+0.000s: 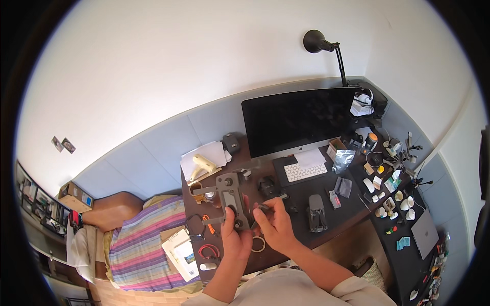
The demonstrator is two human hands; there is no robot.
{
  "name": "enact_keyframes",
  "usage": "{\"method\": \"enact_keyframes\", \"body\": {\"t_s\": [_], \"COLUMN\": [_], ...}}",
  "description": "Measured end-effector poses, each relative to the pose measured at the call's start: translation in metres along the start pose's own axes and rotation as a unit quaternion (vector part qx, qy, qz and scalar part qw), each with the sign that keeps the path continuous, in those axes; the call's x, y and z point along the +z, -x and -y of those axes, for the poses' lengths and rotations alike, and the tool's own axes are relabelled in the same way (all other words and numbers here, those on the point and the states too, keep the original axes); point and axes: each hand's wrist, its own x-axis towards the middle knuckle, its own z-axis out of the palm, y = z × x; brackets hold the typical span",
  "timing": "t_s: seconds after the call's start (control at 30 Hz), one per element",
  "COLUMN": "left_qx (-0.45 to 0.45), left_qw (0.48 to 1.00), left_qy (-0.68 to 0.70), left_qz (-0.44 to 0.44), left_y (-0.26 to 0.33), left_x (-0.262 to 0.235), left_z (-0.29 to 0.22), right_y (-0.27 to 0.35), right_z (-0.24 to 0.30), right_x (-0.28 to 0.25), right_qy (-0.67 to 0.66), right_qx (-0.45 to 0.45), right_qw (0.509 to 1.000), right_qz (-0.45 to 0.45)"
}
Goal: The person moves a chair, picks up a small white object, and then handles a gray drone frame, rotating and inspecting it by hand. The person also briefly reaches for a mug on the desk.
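My left hand (237, 244) grips a grey drone remote controller (230, 189) with two thumbsticks, held up over the desk. Its thumb lies across the face beside the lower stick, and an arm folds out from the controller's left side. Close to the controller's right edge, the fingers of my right hand (277, 224) pinch together on a small dark piece that I cannot make out; whether it is joined to the controller does not show. A folded grey drone (317, 213) rests on the desk to the right of my hands.
Behind stand a large monitor (301, 120), a white keyboard (305, 172) and a black camera (268, 187). Orange and red cables (208, 251) lie at the left. Cups and small items crowd the right-hand desk beside a closed laptop (424, 233). A striped bed (145, 239) adjoins the left.
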Motion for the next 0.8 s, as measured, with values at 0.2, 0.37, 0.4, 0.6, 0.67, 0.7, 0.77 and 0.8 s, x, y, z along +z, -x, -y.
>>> {"method": "enact_keyframes", "body": {"t_s": [0.2, 0.37, 0.4, 0.6, 0.67, 0.7, 0.77, 0.8], "left_qx": [0.045, 0.042, 0.048, 0.153, 0.198, 0.219, 0.259, 0.258], "left_qw": [0.996, 0.995, 0.997, 0.979, 0.949, 0.932, 0.890, 0.885], "left_qy": [0.073, 0.086, 0.065, -0.138, -0.246, -0.289, -0.373, -0.385], "left_qz": [-0.022, -0.021, -0.016, -0.009, -0.023, -0.031, -0.050, -0.056], "left_y": [-0.006, -0.011, -0.010, -0.004, -0.003, -0.001, 0.002, 0.006], "left_x": [-0.009, -0.017, -0.020, -0.033, -0.044, -0.045, -0.046, -0.042], "left_z": [0.009, 0.005, -0.001, -0.010, -0.003, -0.001, 0.002, -0.001], "right_y": [0.015, 0.039, 0.039, -0.016, -0.032, -0.038, -0.045, -0.047], "right_z": [-0.011, -0.024, -0.013, 0.021, 0.036, 0.038, 0.038, 0.036], "right_x": [0.024, 0.021, 0.015, -0.003, 0.011, 0.016, 0.022, 0.025], "right_qy": [-0.093, -0.072, -0.008, 0.267, 0.302, 0.325, 0.368, 0.368], "right_qx": [-0.036, 0.013, 0.075, -0.166, -0.183, -0.185, -0.187, -0.190], "right_qw": [0.990, 0.996, 0.996, 0.948, 0.935, 0.927, 0.911, 0.910], "right_qz": [-0.101, -0.051, -0.037, -0.043, -0.020, -0.011, 0.009, 0.004]}}
